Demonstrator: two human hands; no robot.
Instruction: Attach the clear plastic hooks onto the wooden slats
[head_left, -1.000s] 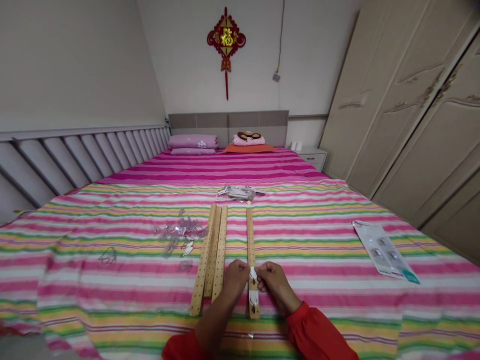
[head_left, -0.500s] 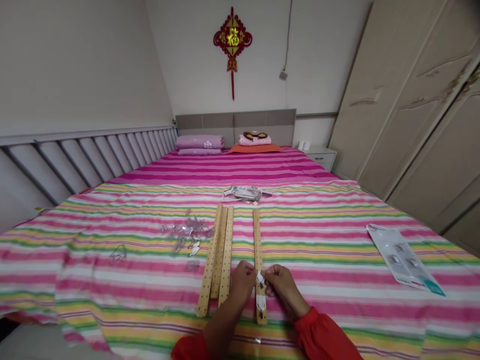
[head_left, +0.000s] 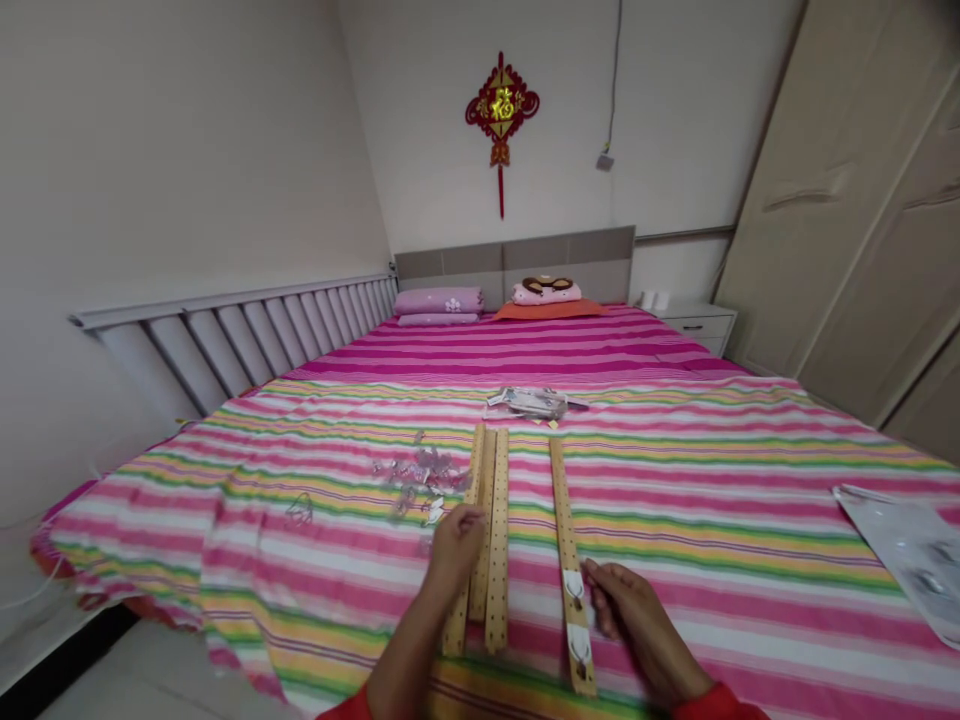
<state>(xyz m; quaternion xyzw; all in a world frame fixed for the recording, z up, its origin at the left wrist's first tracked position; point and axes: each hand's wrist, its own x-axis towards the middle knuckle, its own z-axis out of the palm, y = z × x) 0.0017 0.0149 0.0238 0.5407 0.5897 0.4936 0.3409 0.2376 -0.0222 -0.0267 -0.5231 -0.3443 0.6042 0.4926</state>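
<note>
A narrow wooden strip with small holes (head_left: 559, 490) lies lengthwise on the striped bed cover. Near its close end sit two small white pieces, an upper one (head_left: 573, 584) and a lower one (head_left: 578, 643), each with a dark bit at its bottom. My right hand (head_left: 630, 605) rests just right of the upper piece, fingers half bent and apart, the tips close to the strip's edge. Over a group of similar wooden strips (head_left: 496, 570) hovers my left hand (head_left: 456, 545), its fingers curled together; what they hold, if anything, is hidden.
Left of the strips lies a pile of small clear packets (head_left: 427, 468), with a thin dark wire-like tangle (head_left: 300, 510) farther left. A clear plastic package (head_left: 532, 402) is beyond the strips. Another clear pack (head_left: 911, 550) lies at right. Bed rails (head_left: 285, 330) line the left.
My left hand has left the white piece and moved left over the grouped strips. My right hand has drawn slightly off the piece. The view has turned a little left.
</note>
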